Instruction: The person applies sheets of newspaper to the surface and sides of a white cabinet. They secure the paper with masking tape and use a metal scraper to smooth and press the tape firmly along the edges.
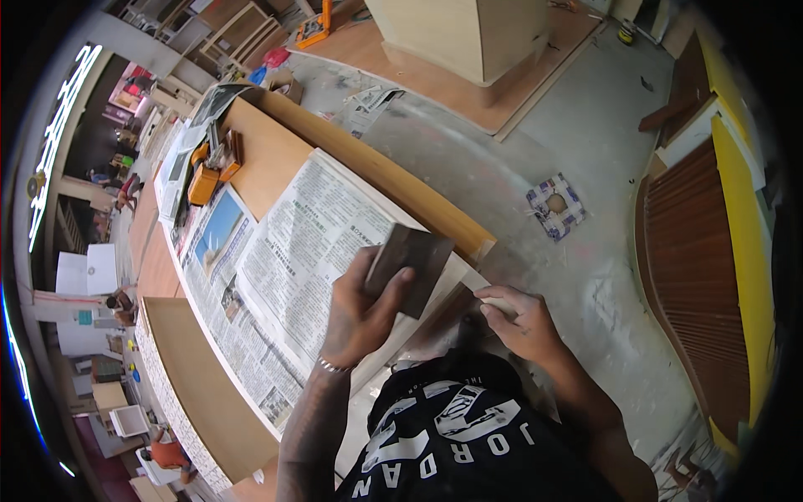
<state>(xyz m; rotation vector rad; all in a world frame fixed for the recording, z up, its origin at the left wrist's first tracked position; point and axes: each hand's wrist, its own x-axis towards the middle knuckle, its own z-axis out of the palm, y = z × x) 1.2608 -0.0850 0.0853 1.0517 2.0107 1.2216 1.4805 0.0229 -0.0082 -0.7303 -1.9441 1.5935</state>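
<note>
My left hand (358, 314) grips a dark brown rectangular board (412, 266), with the thumb across its face and the fingers behind it. The board is held tilted above newspaper sheets (309, 226) spread over a long wooden counter. To its right, my right hand (531, 328) is closed around a small pale handle (499, 308). Whatever the handle belongs to is mostly hidden, so its kind cannot be made out. The two hands are apart, close to the counter's near end.
Orange-and-black tools (207, 176) lie at the counter's far end. A wooden edge strip (376, 171) runs along its right side. On the grey floor lies a patterned sheet (556, 205) with a round tan piece. A slatted brown panel (698, 251) stands at right; people work far left.
</note>
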